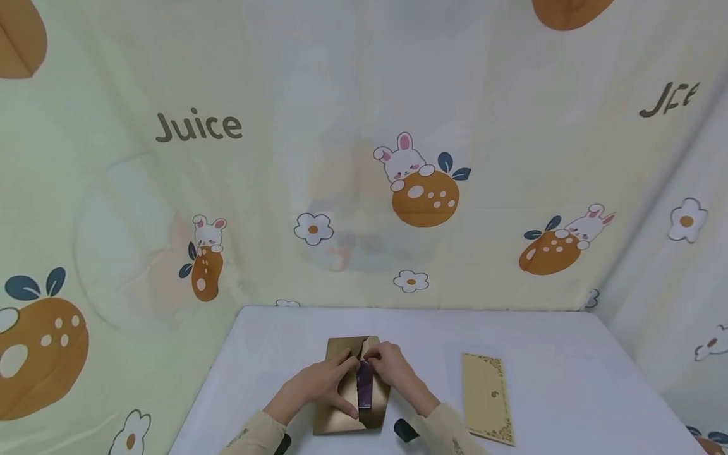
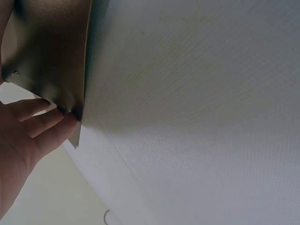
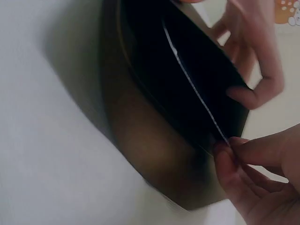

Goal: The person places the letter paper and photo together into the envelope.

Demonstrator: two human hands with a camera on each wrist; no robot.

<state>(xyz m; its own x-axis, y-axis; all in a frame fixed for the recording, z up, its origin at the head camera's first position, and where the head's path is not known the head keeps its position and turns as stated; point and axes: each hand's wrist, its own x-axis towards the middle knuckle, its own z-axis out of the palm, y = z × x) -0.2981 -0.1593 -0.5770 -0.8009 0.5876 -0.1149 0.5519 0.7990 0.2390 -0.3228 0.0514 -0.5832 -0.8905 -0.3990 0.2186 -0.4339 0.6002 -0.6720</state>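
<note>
A gold envelope-like holder [image 1: 327, 420] lies on the white table, its middle opened lengthwise. Inside the gap shows a glossy dark purple sheet [image 1: 364, 387]. My left hand [image 1: 325, 383] grips the holder's left panel, thumb low by the opening. In the left wrist view its fingers [image 2: 51, 133] touch the panel's edge. My right hand [image 1: 396, 368] pinches the sheet near its upper end. The right wrist view has that sheet edge-on as a thin pale line between thumb and fingertips [image 3: 227, 161], within the dark interior. What lies deeper inside is hidden.
To the right on the table [image 1: 546, 373] lies a pale yellow card [image 1: 486, 398] with ornate brown borders. A black object [image 1: 406, 431] shows beside the right sleeve. Behind the table hangs a printed curtain [image 1: 352, 82] with rabbits and oranges.
</note>
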